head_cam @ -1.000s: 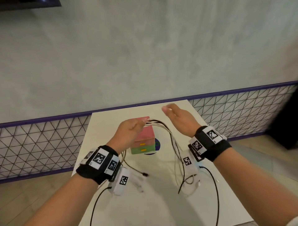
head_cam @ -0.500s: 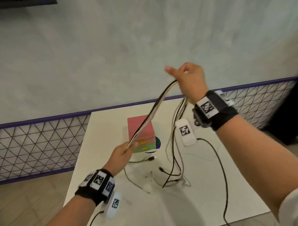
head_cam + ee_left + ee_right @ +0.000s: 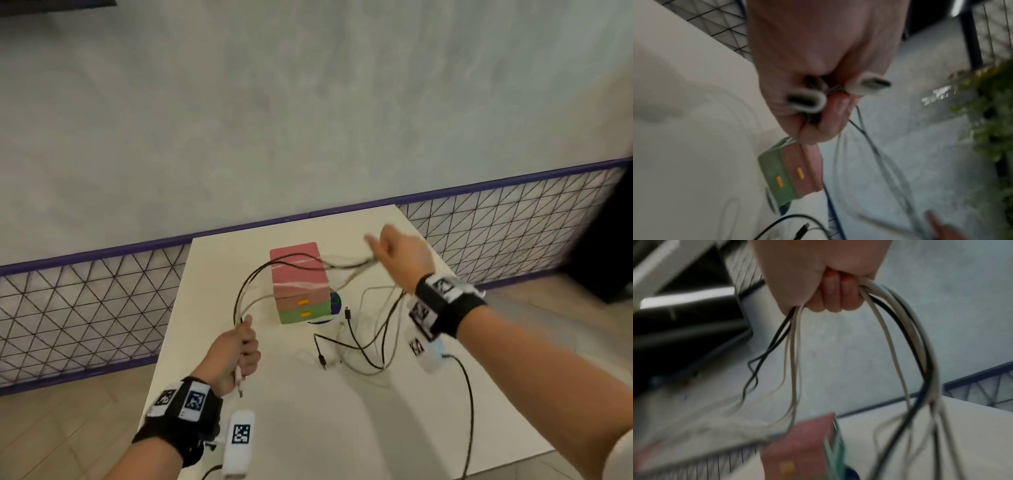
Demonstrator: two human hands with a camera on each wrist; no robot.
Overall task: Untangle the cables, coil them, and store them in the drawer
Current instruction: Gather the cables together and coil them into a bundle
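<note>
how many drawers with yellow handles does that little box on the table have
2: the pink upper drawer and the green lower drawer, stacked on the box's front, both shut.

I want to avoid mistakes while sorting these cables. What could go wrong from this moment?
1. The cables stretched between the left hand and right hand pass over the small drawer box; pulling lower might drag or tip it.
2. Black and white strands are gripped together, so pulling may tighten the tangle.
3. Loose ends on the table could snag.
</note>
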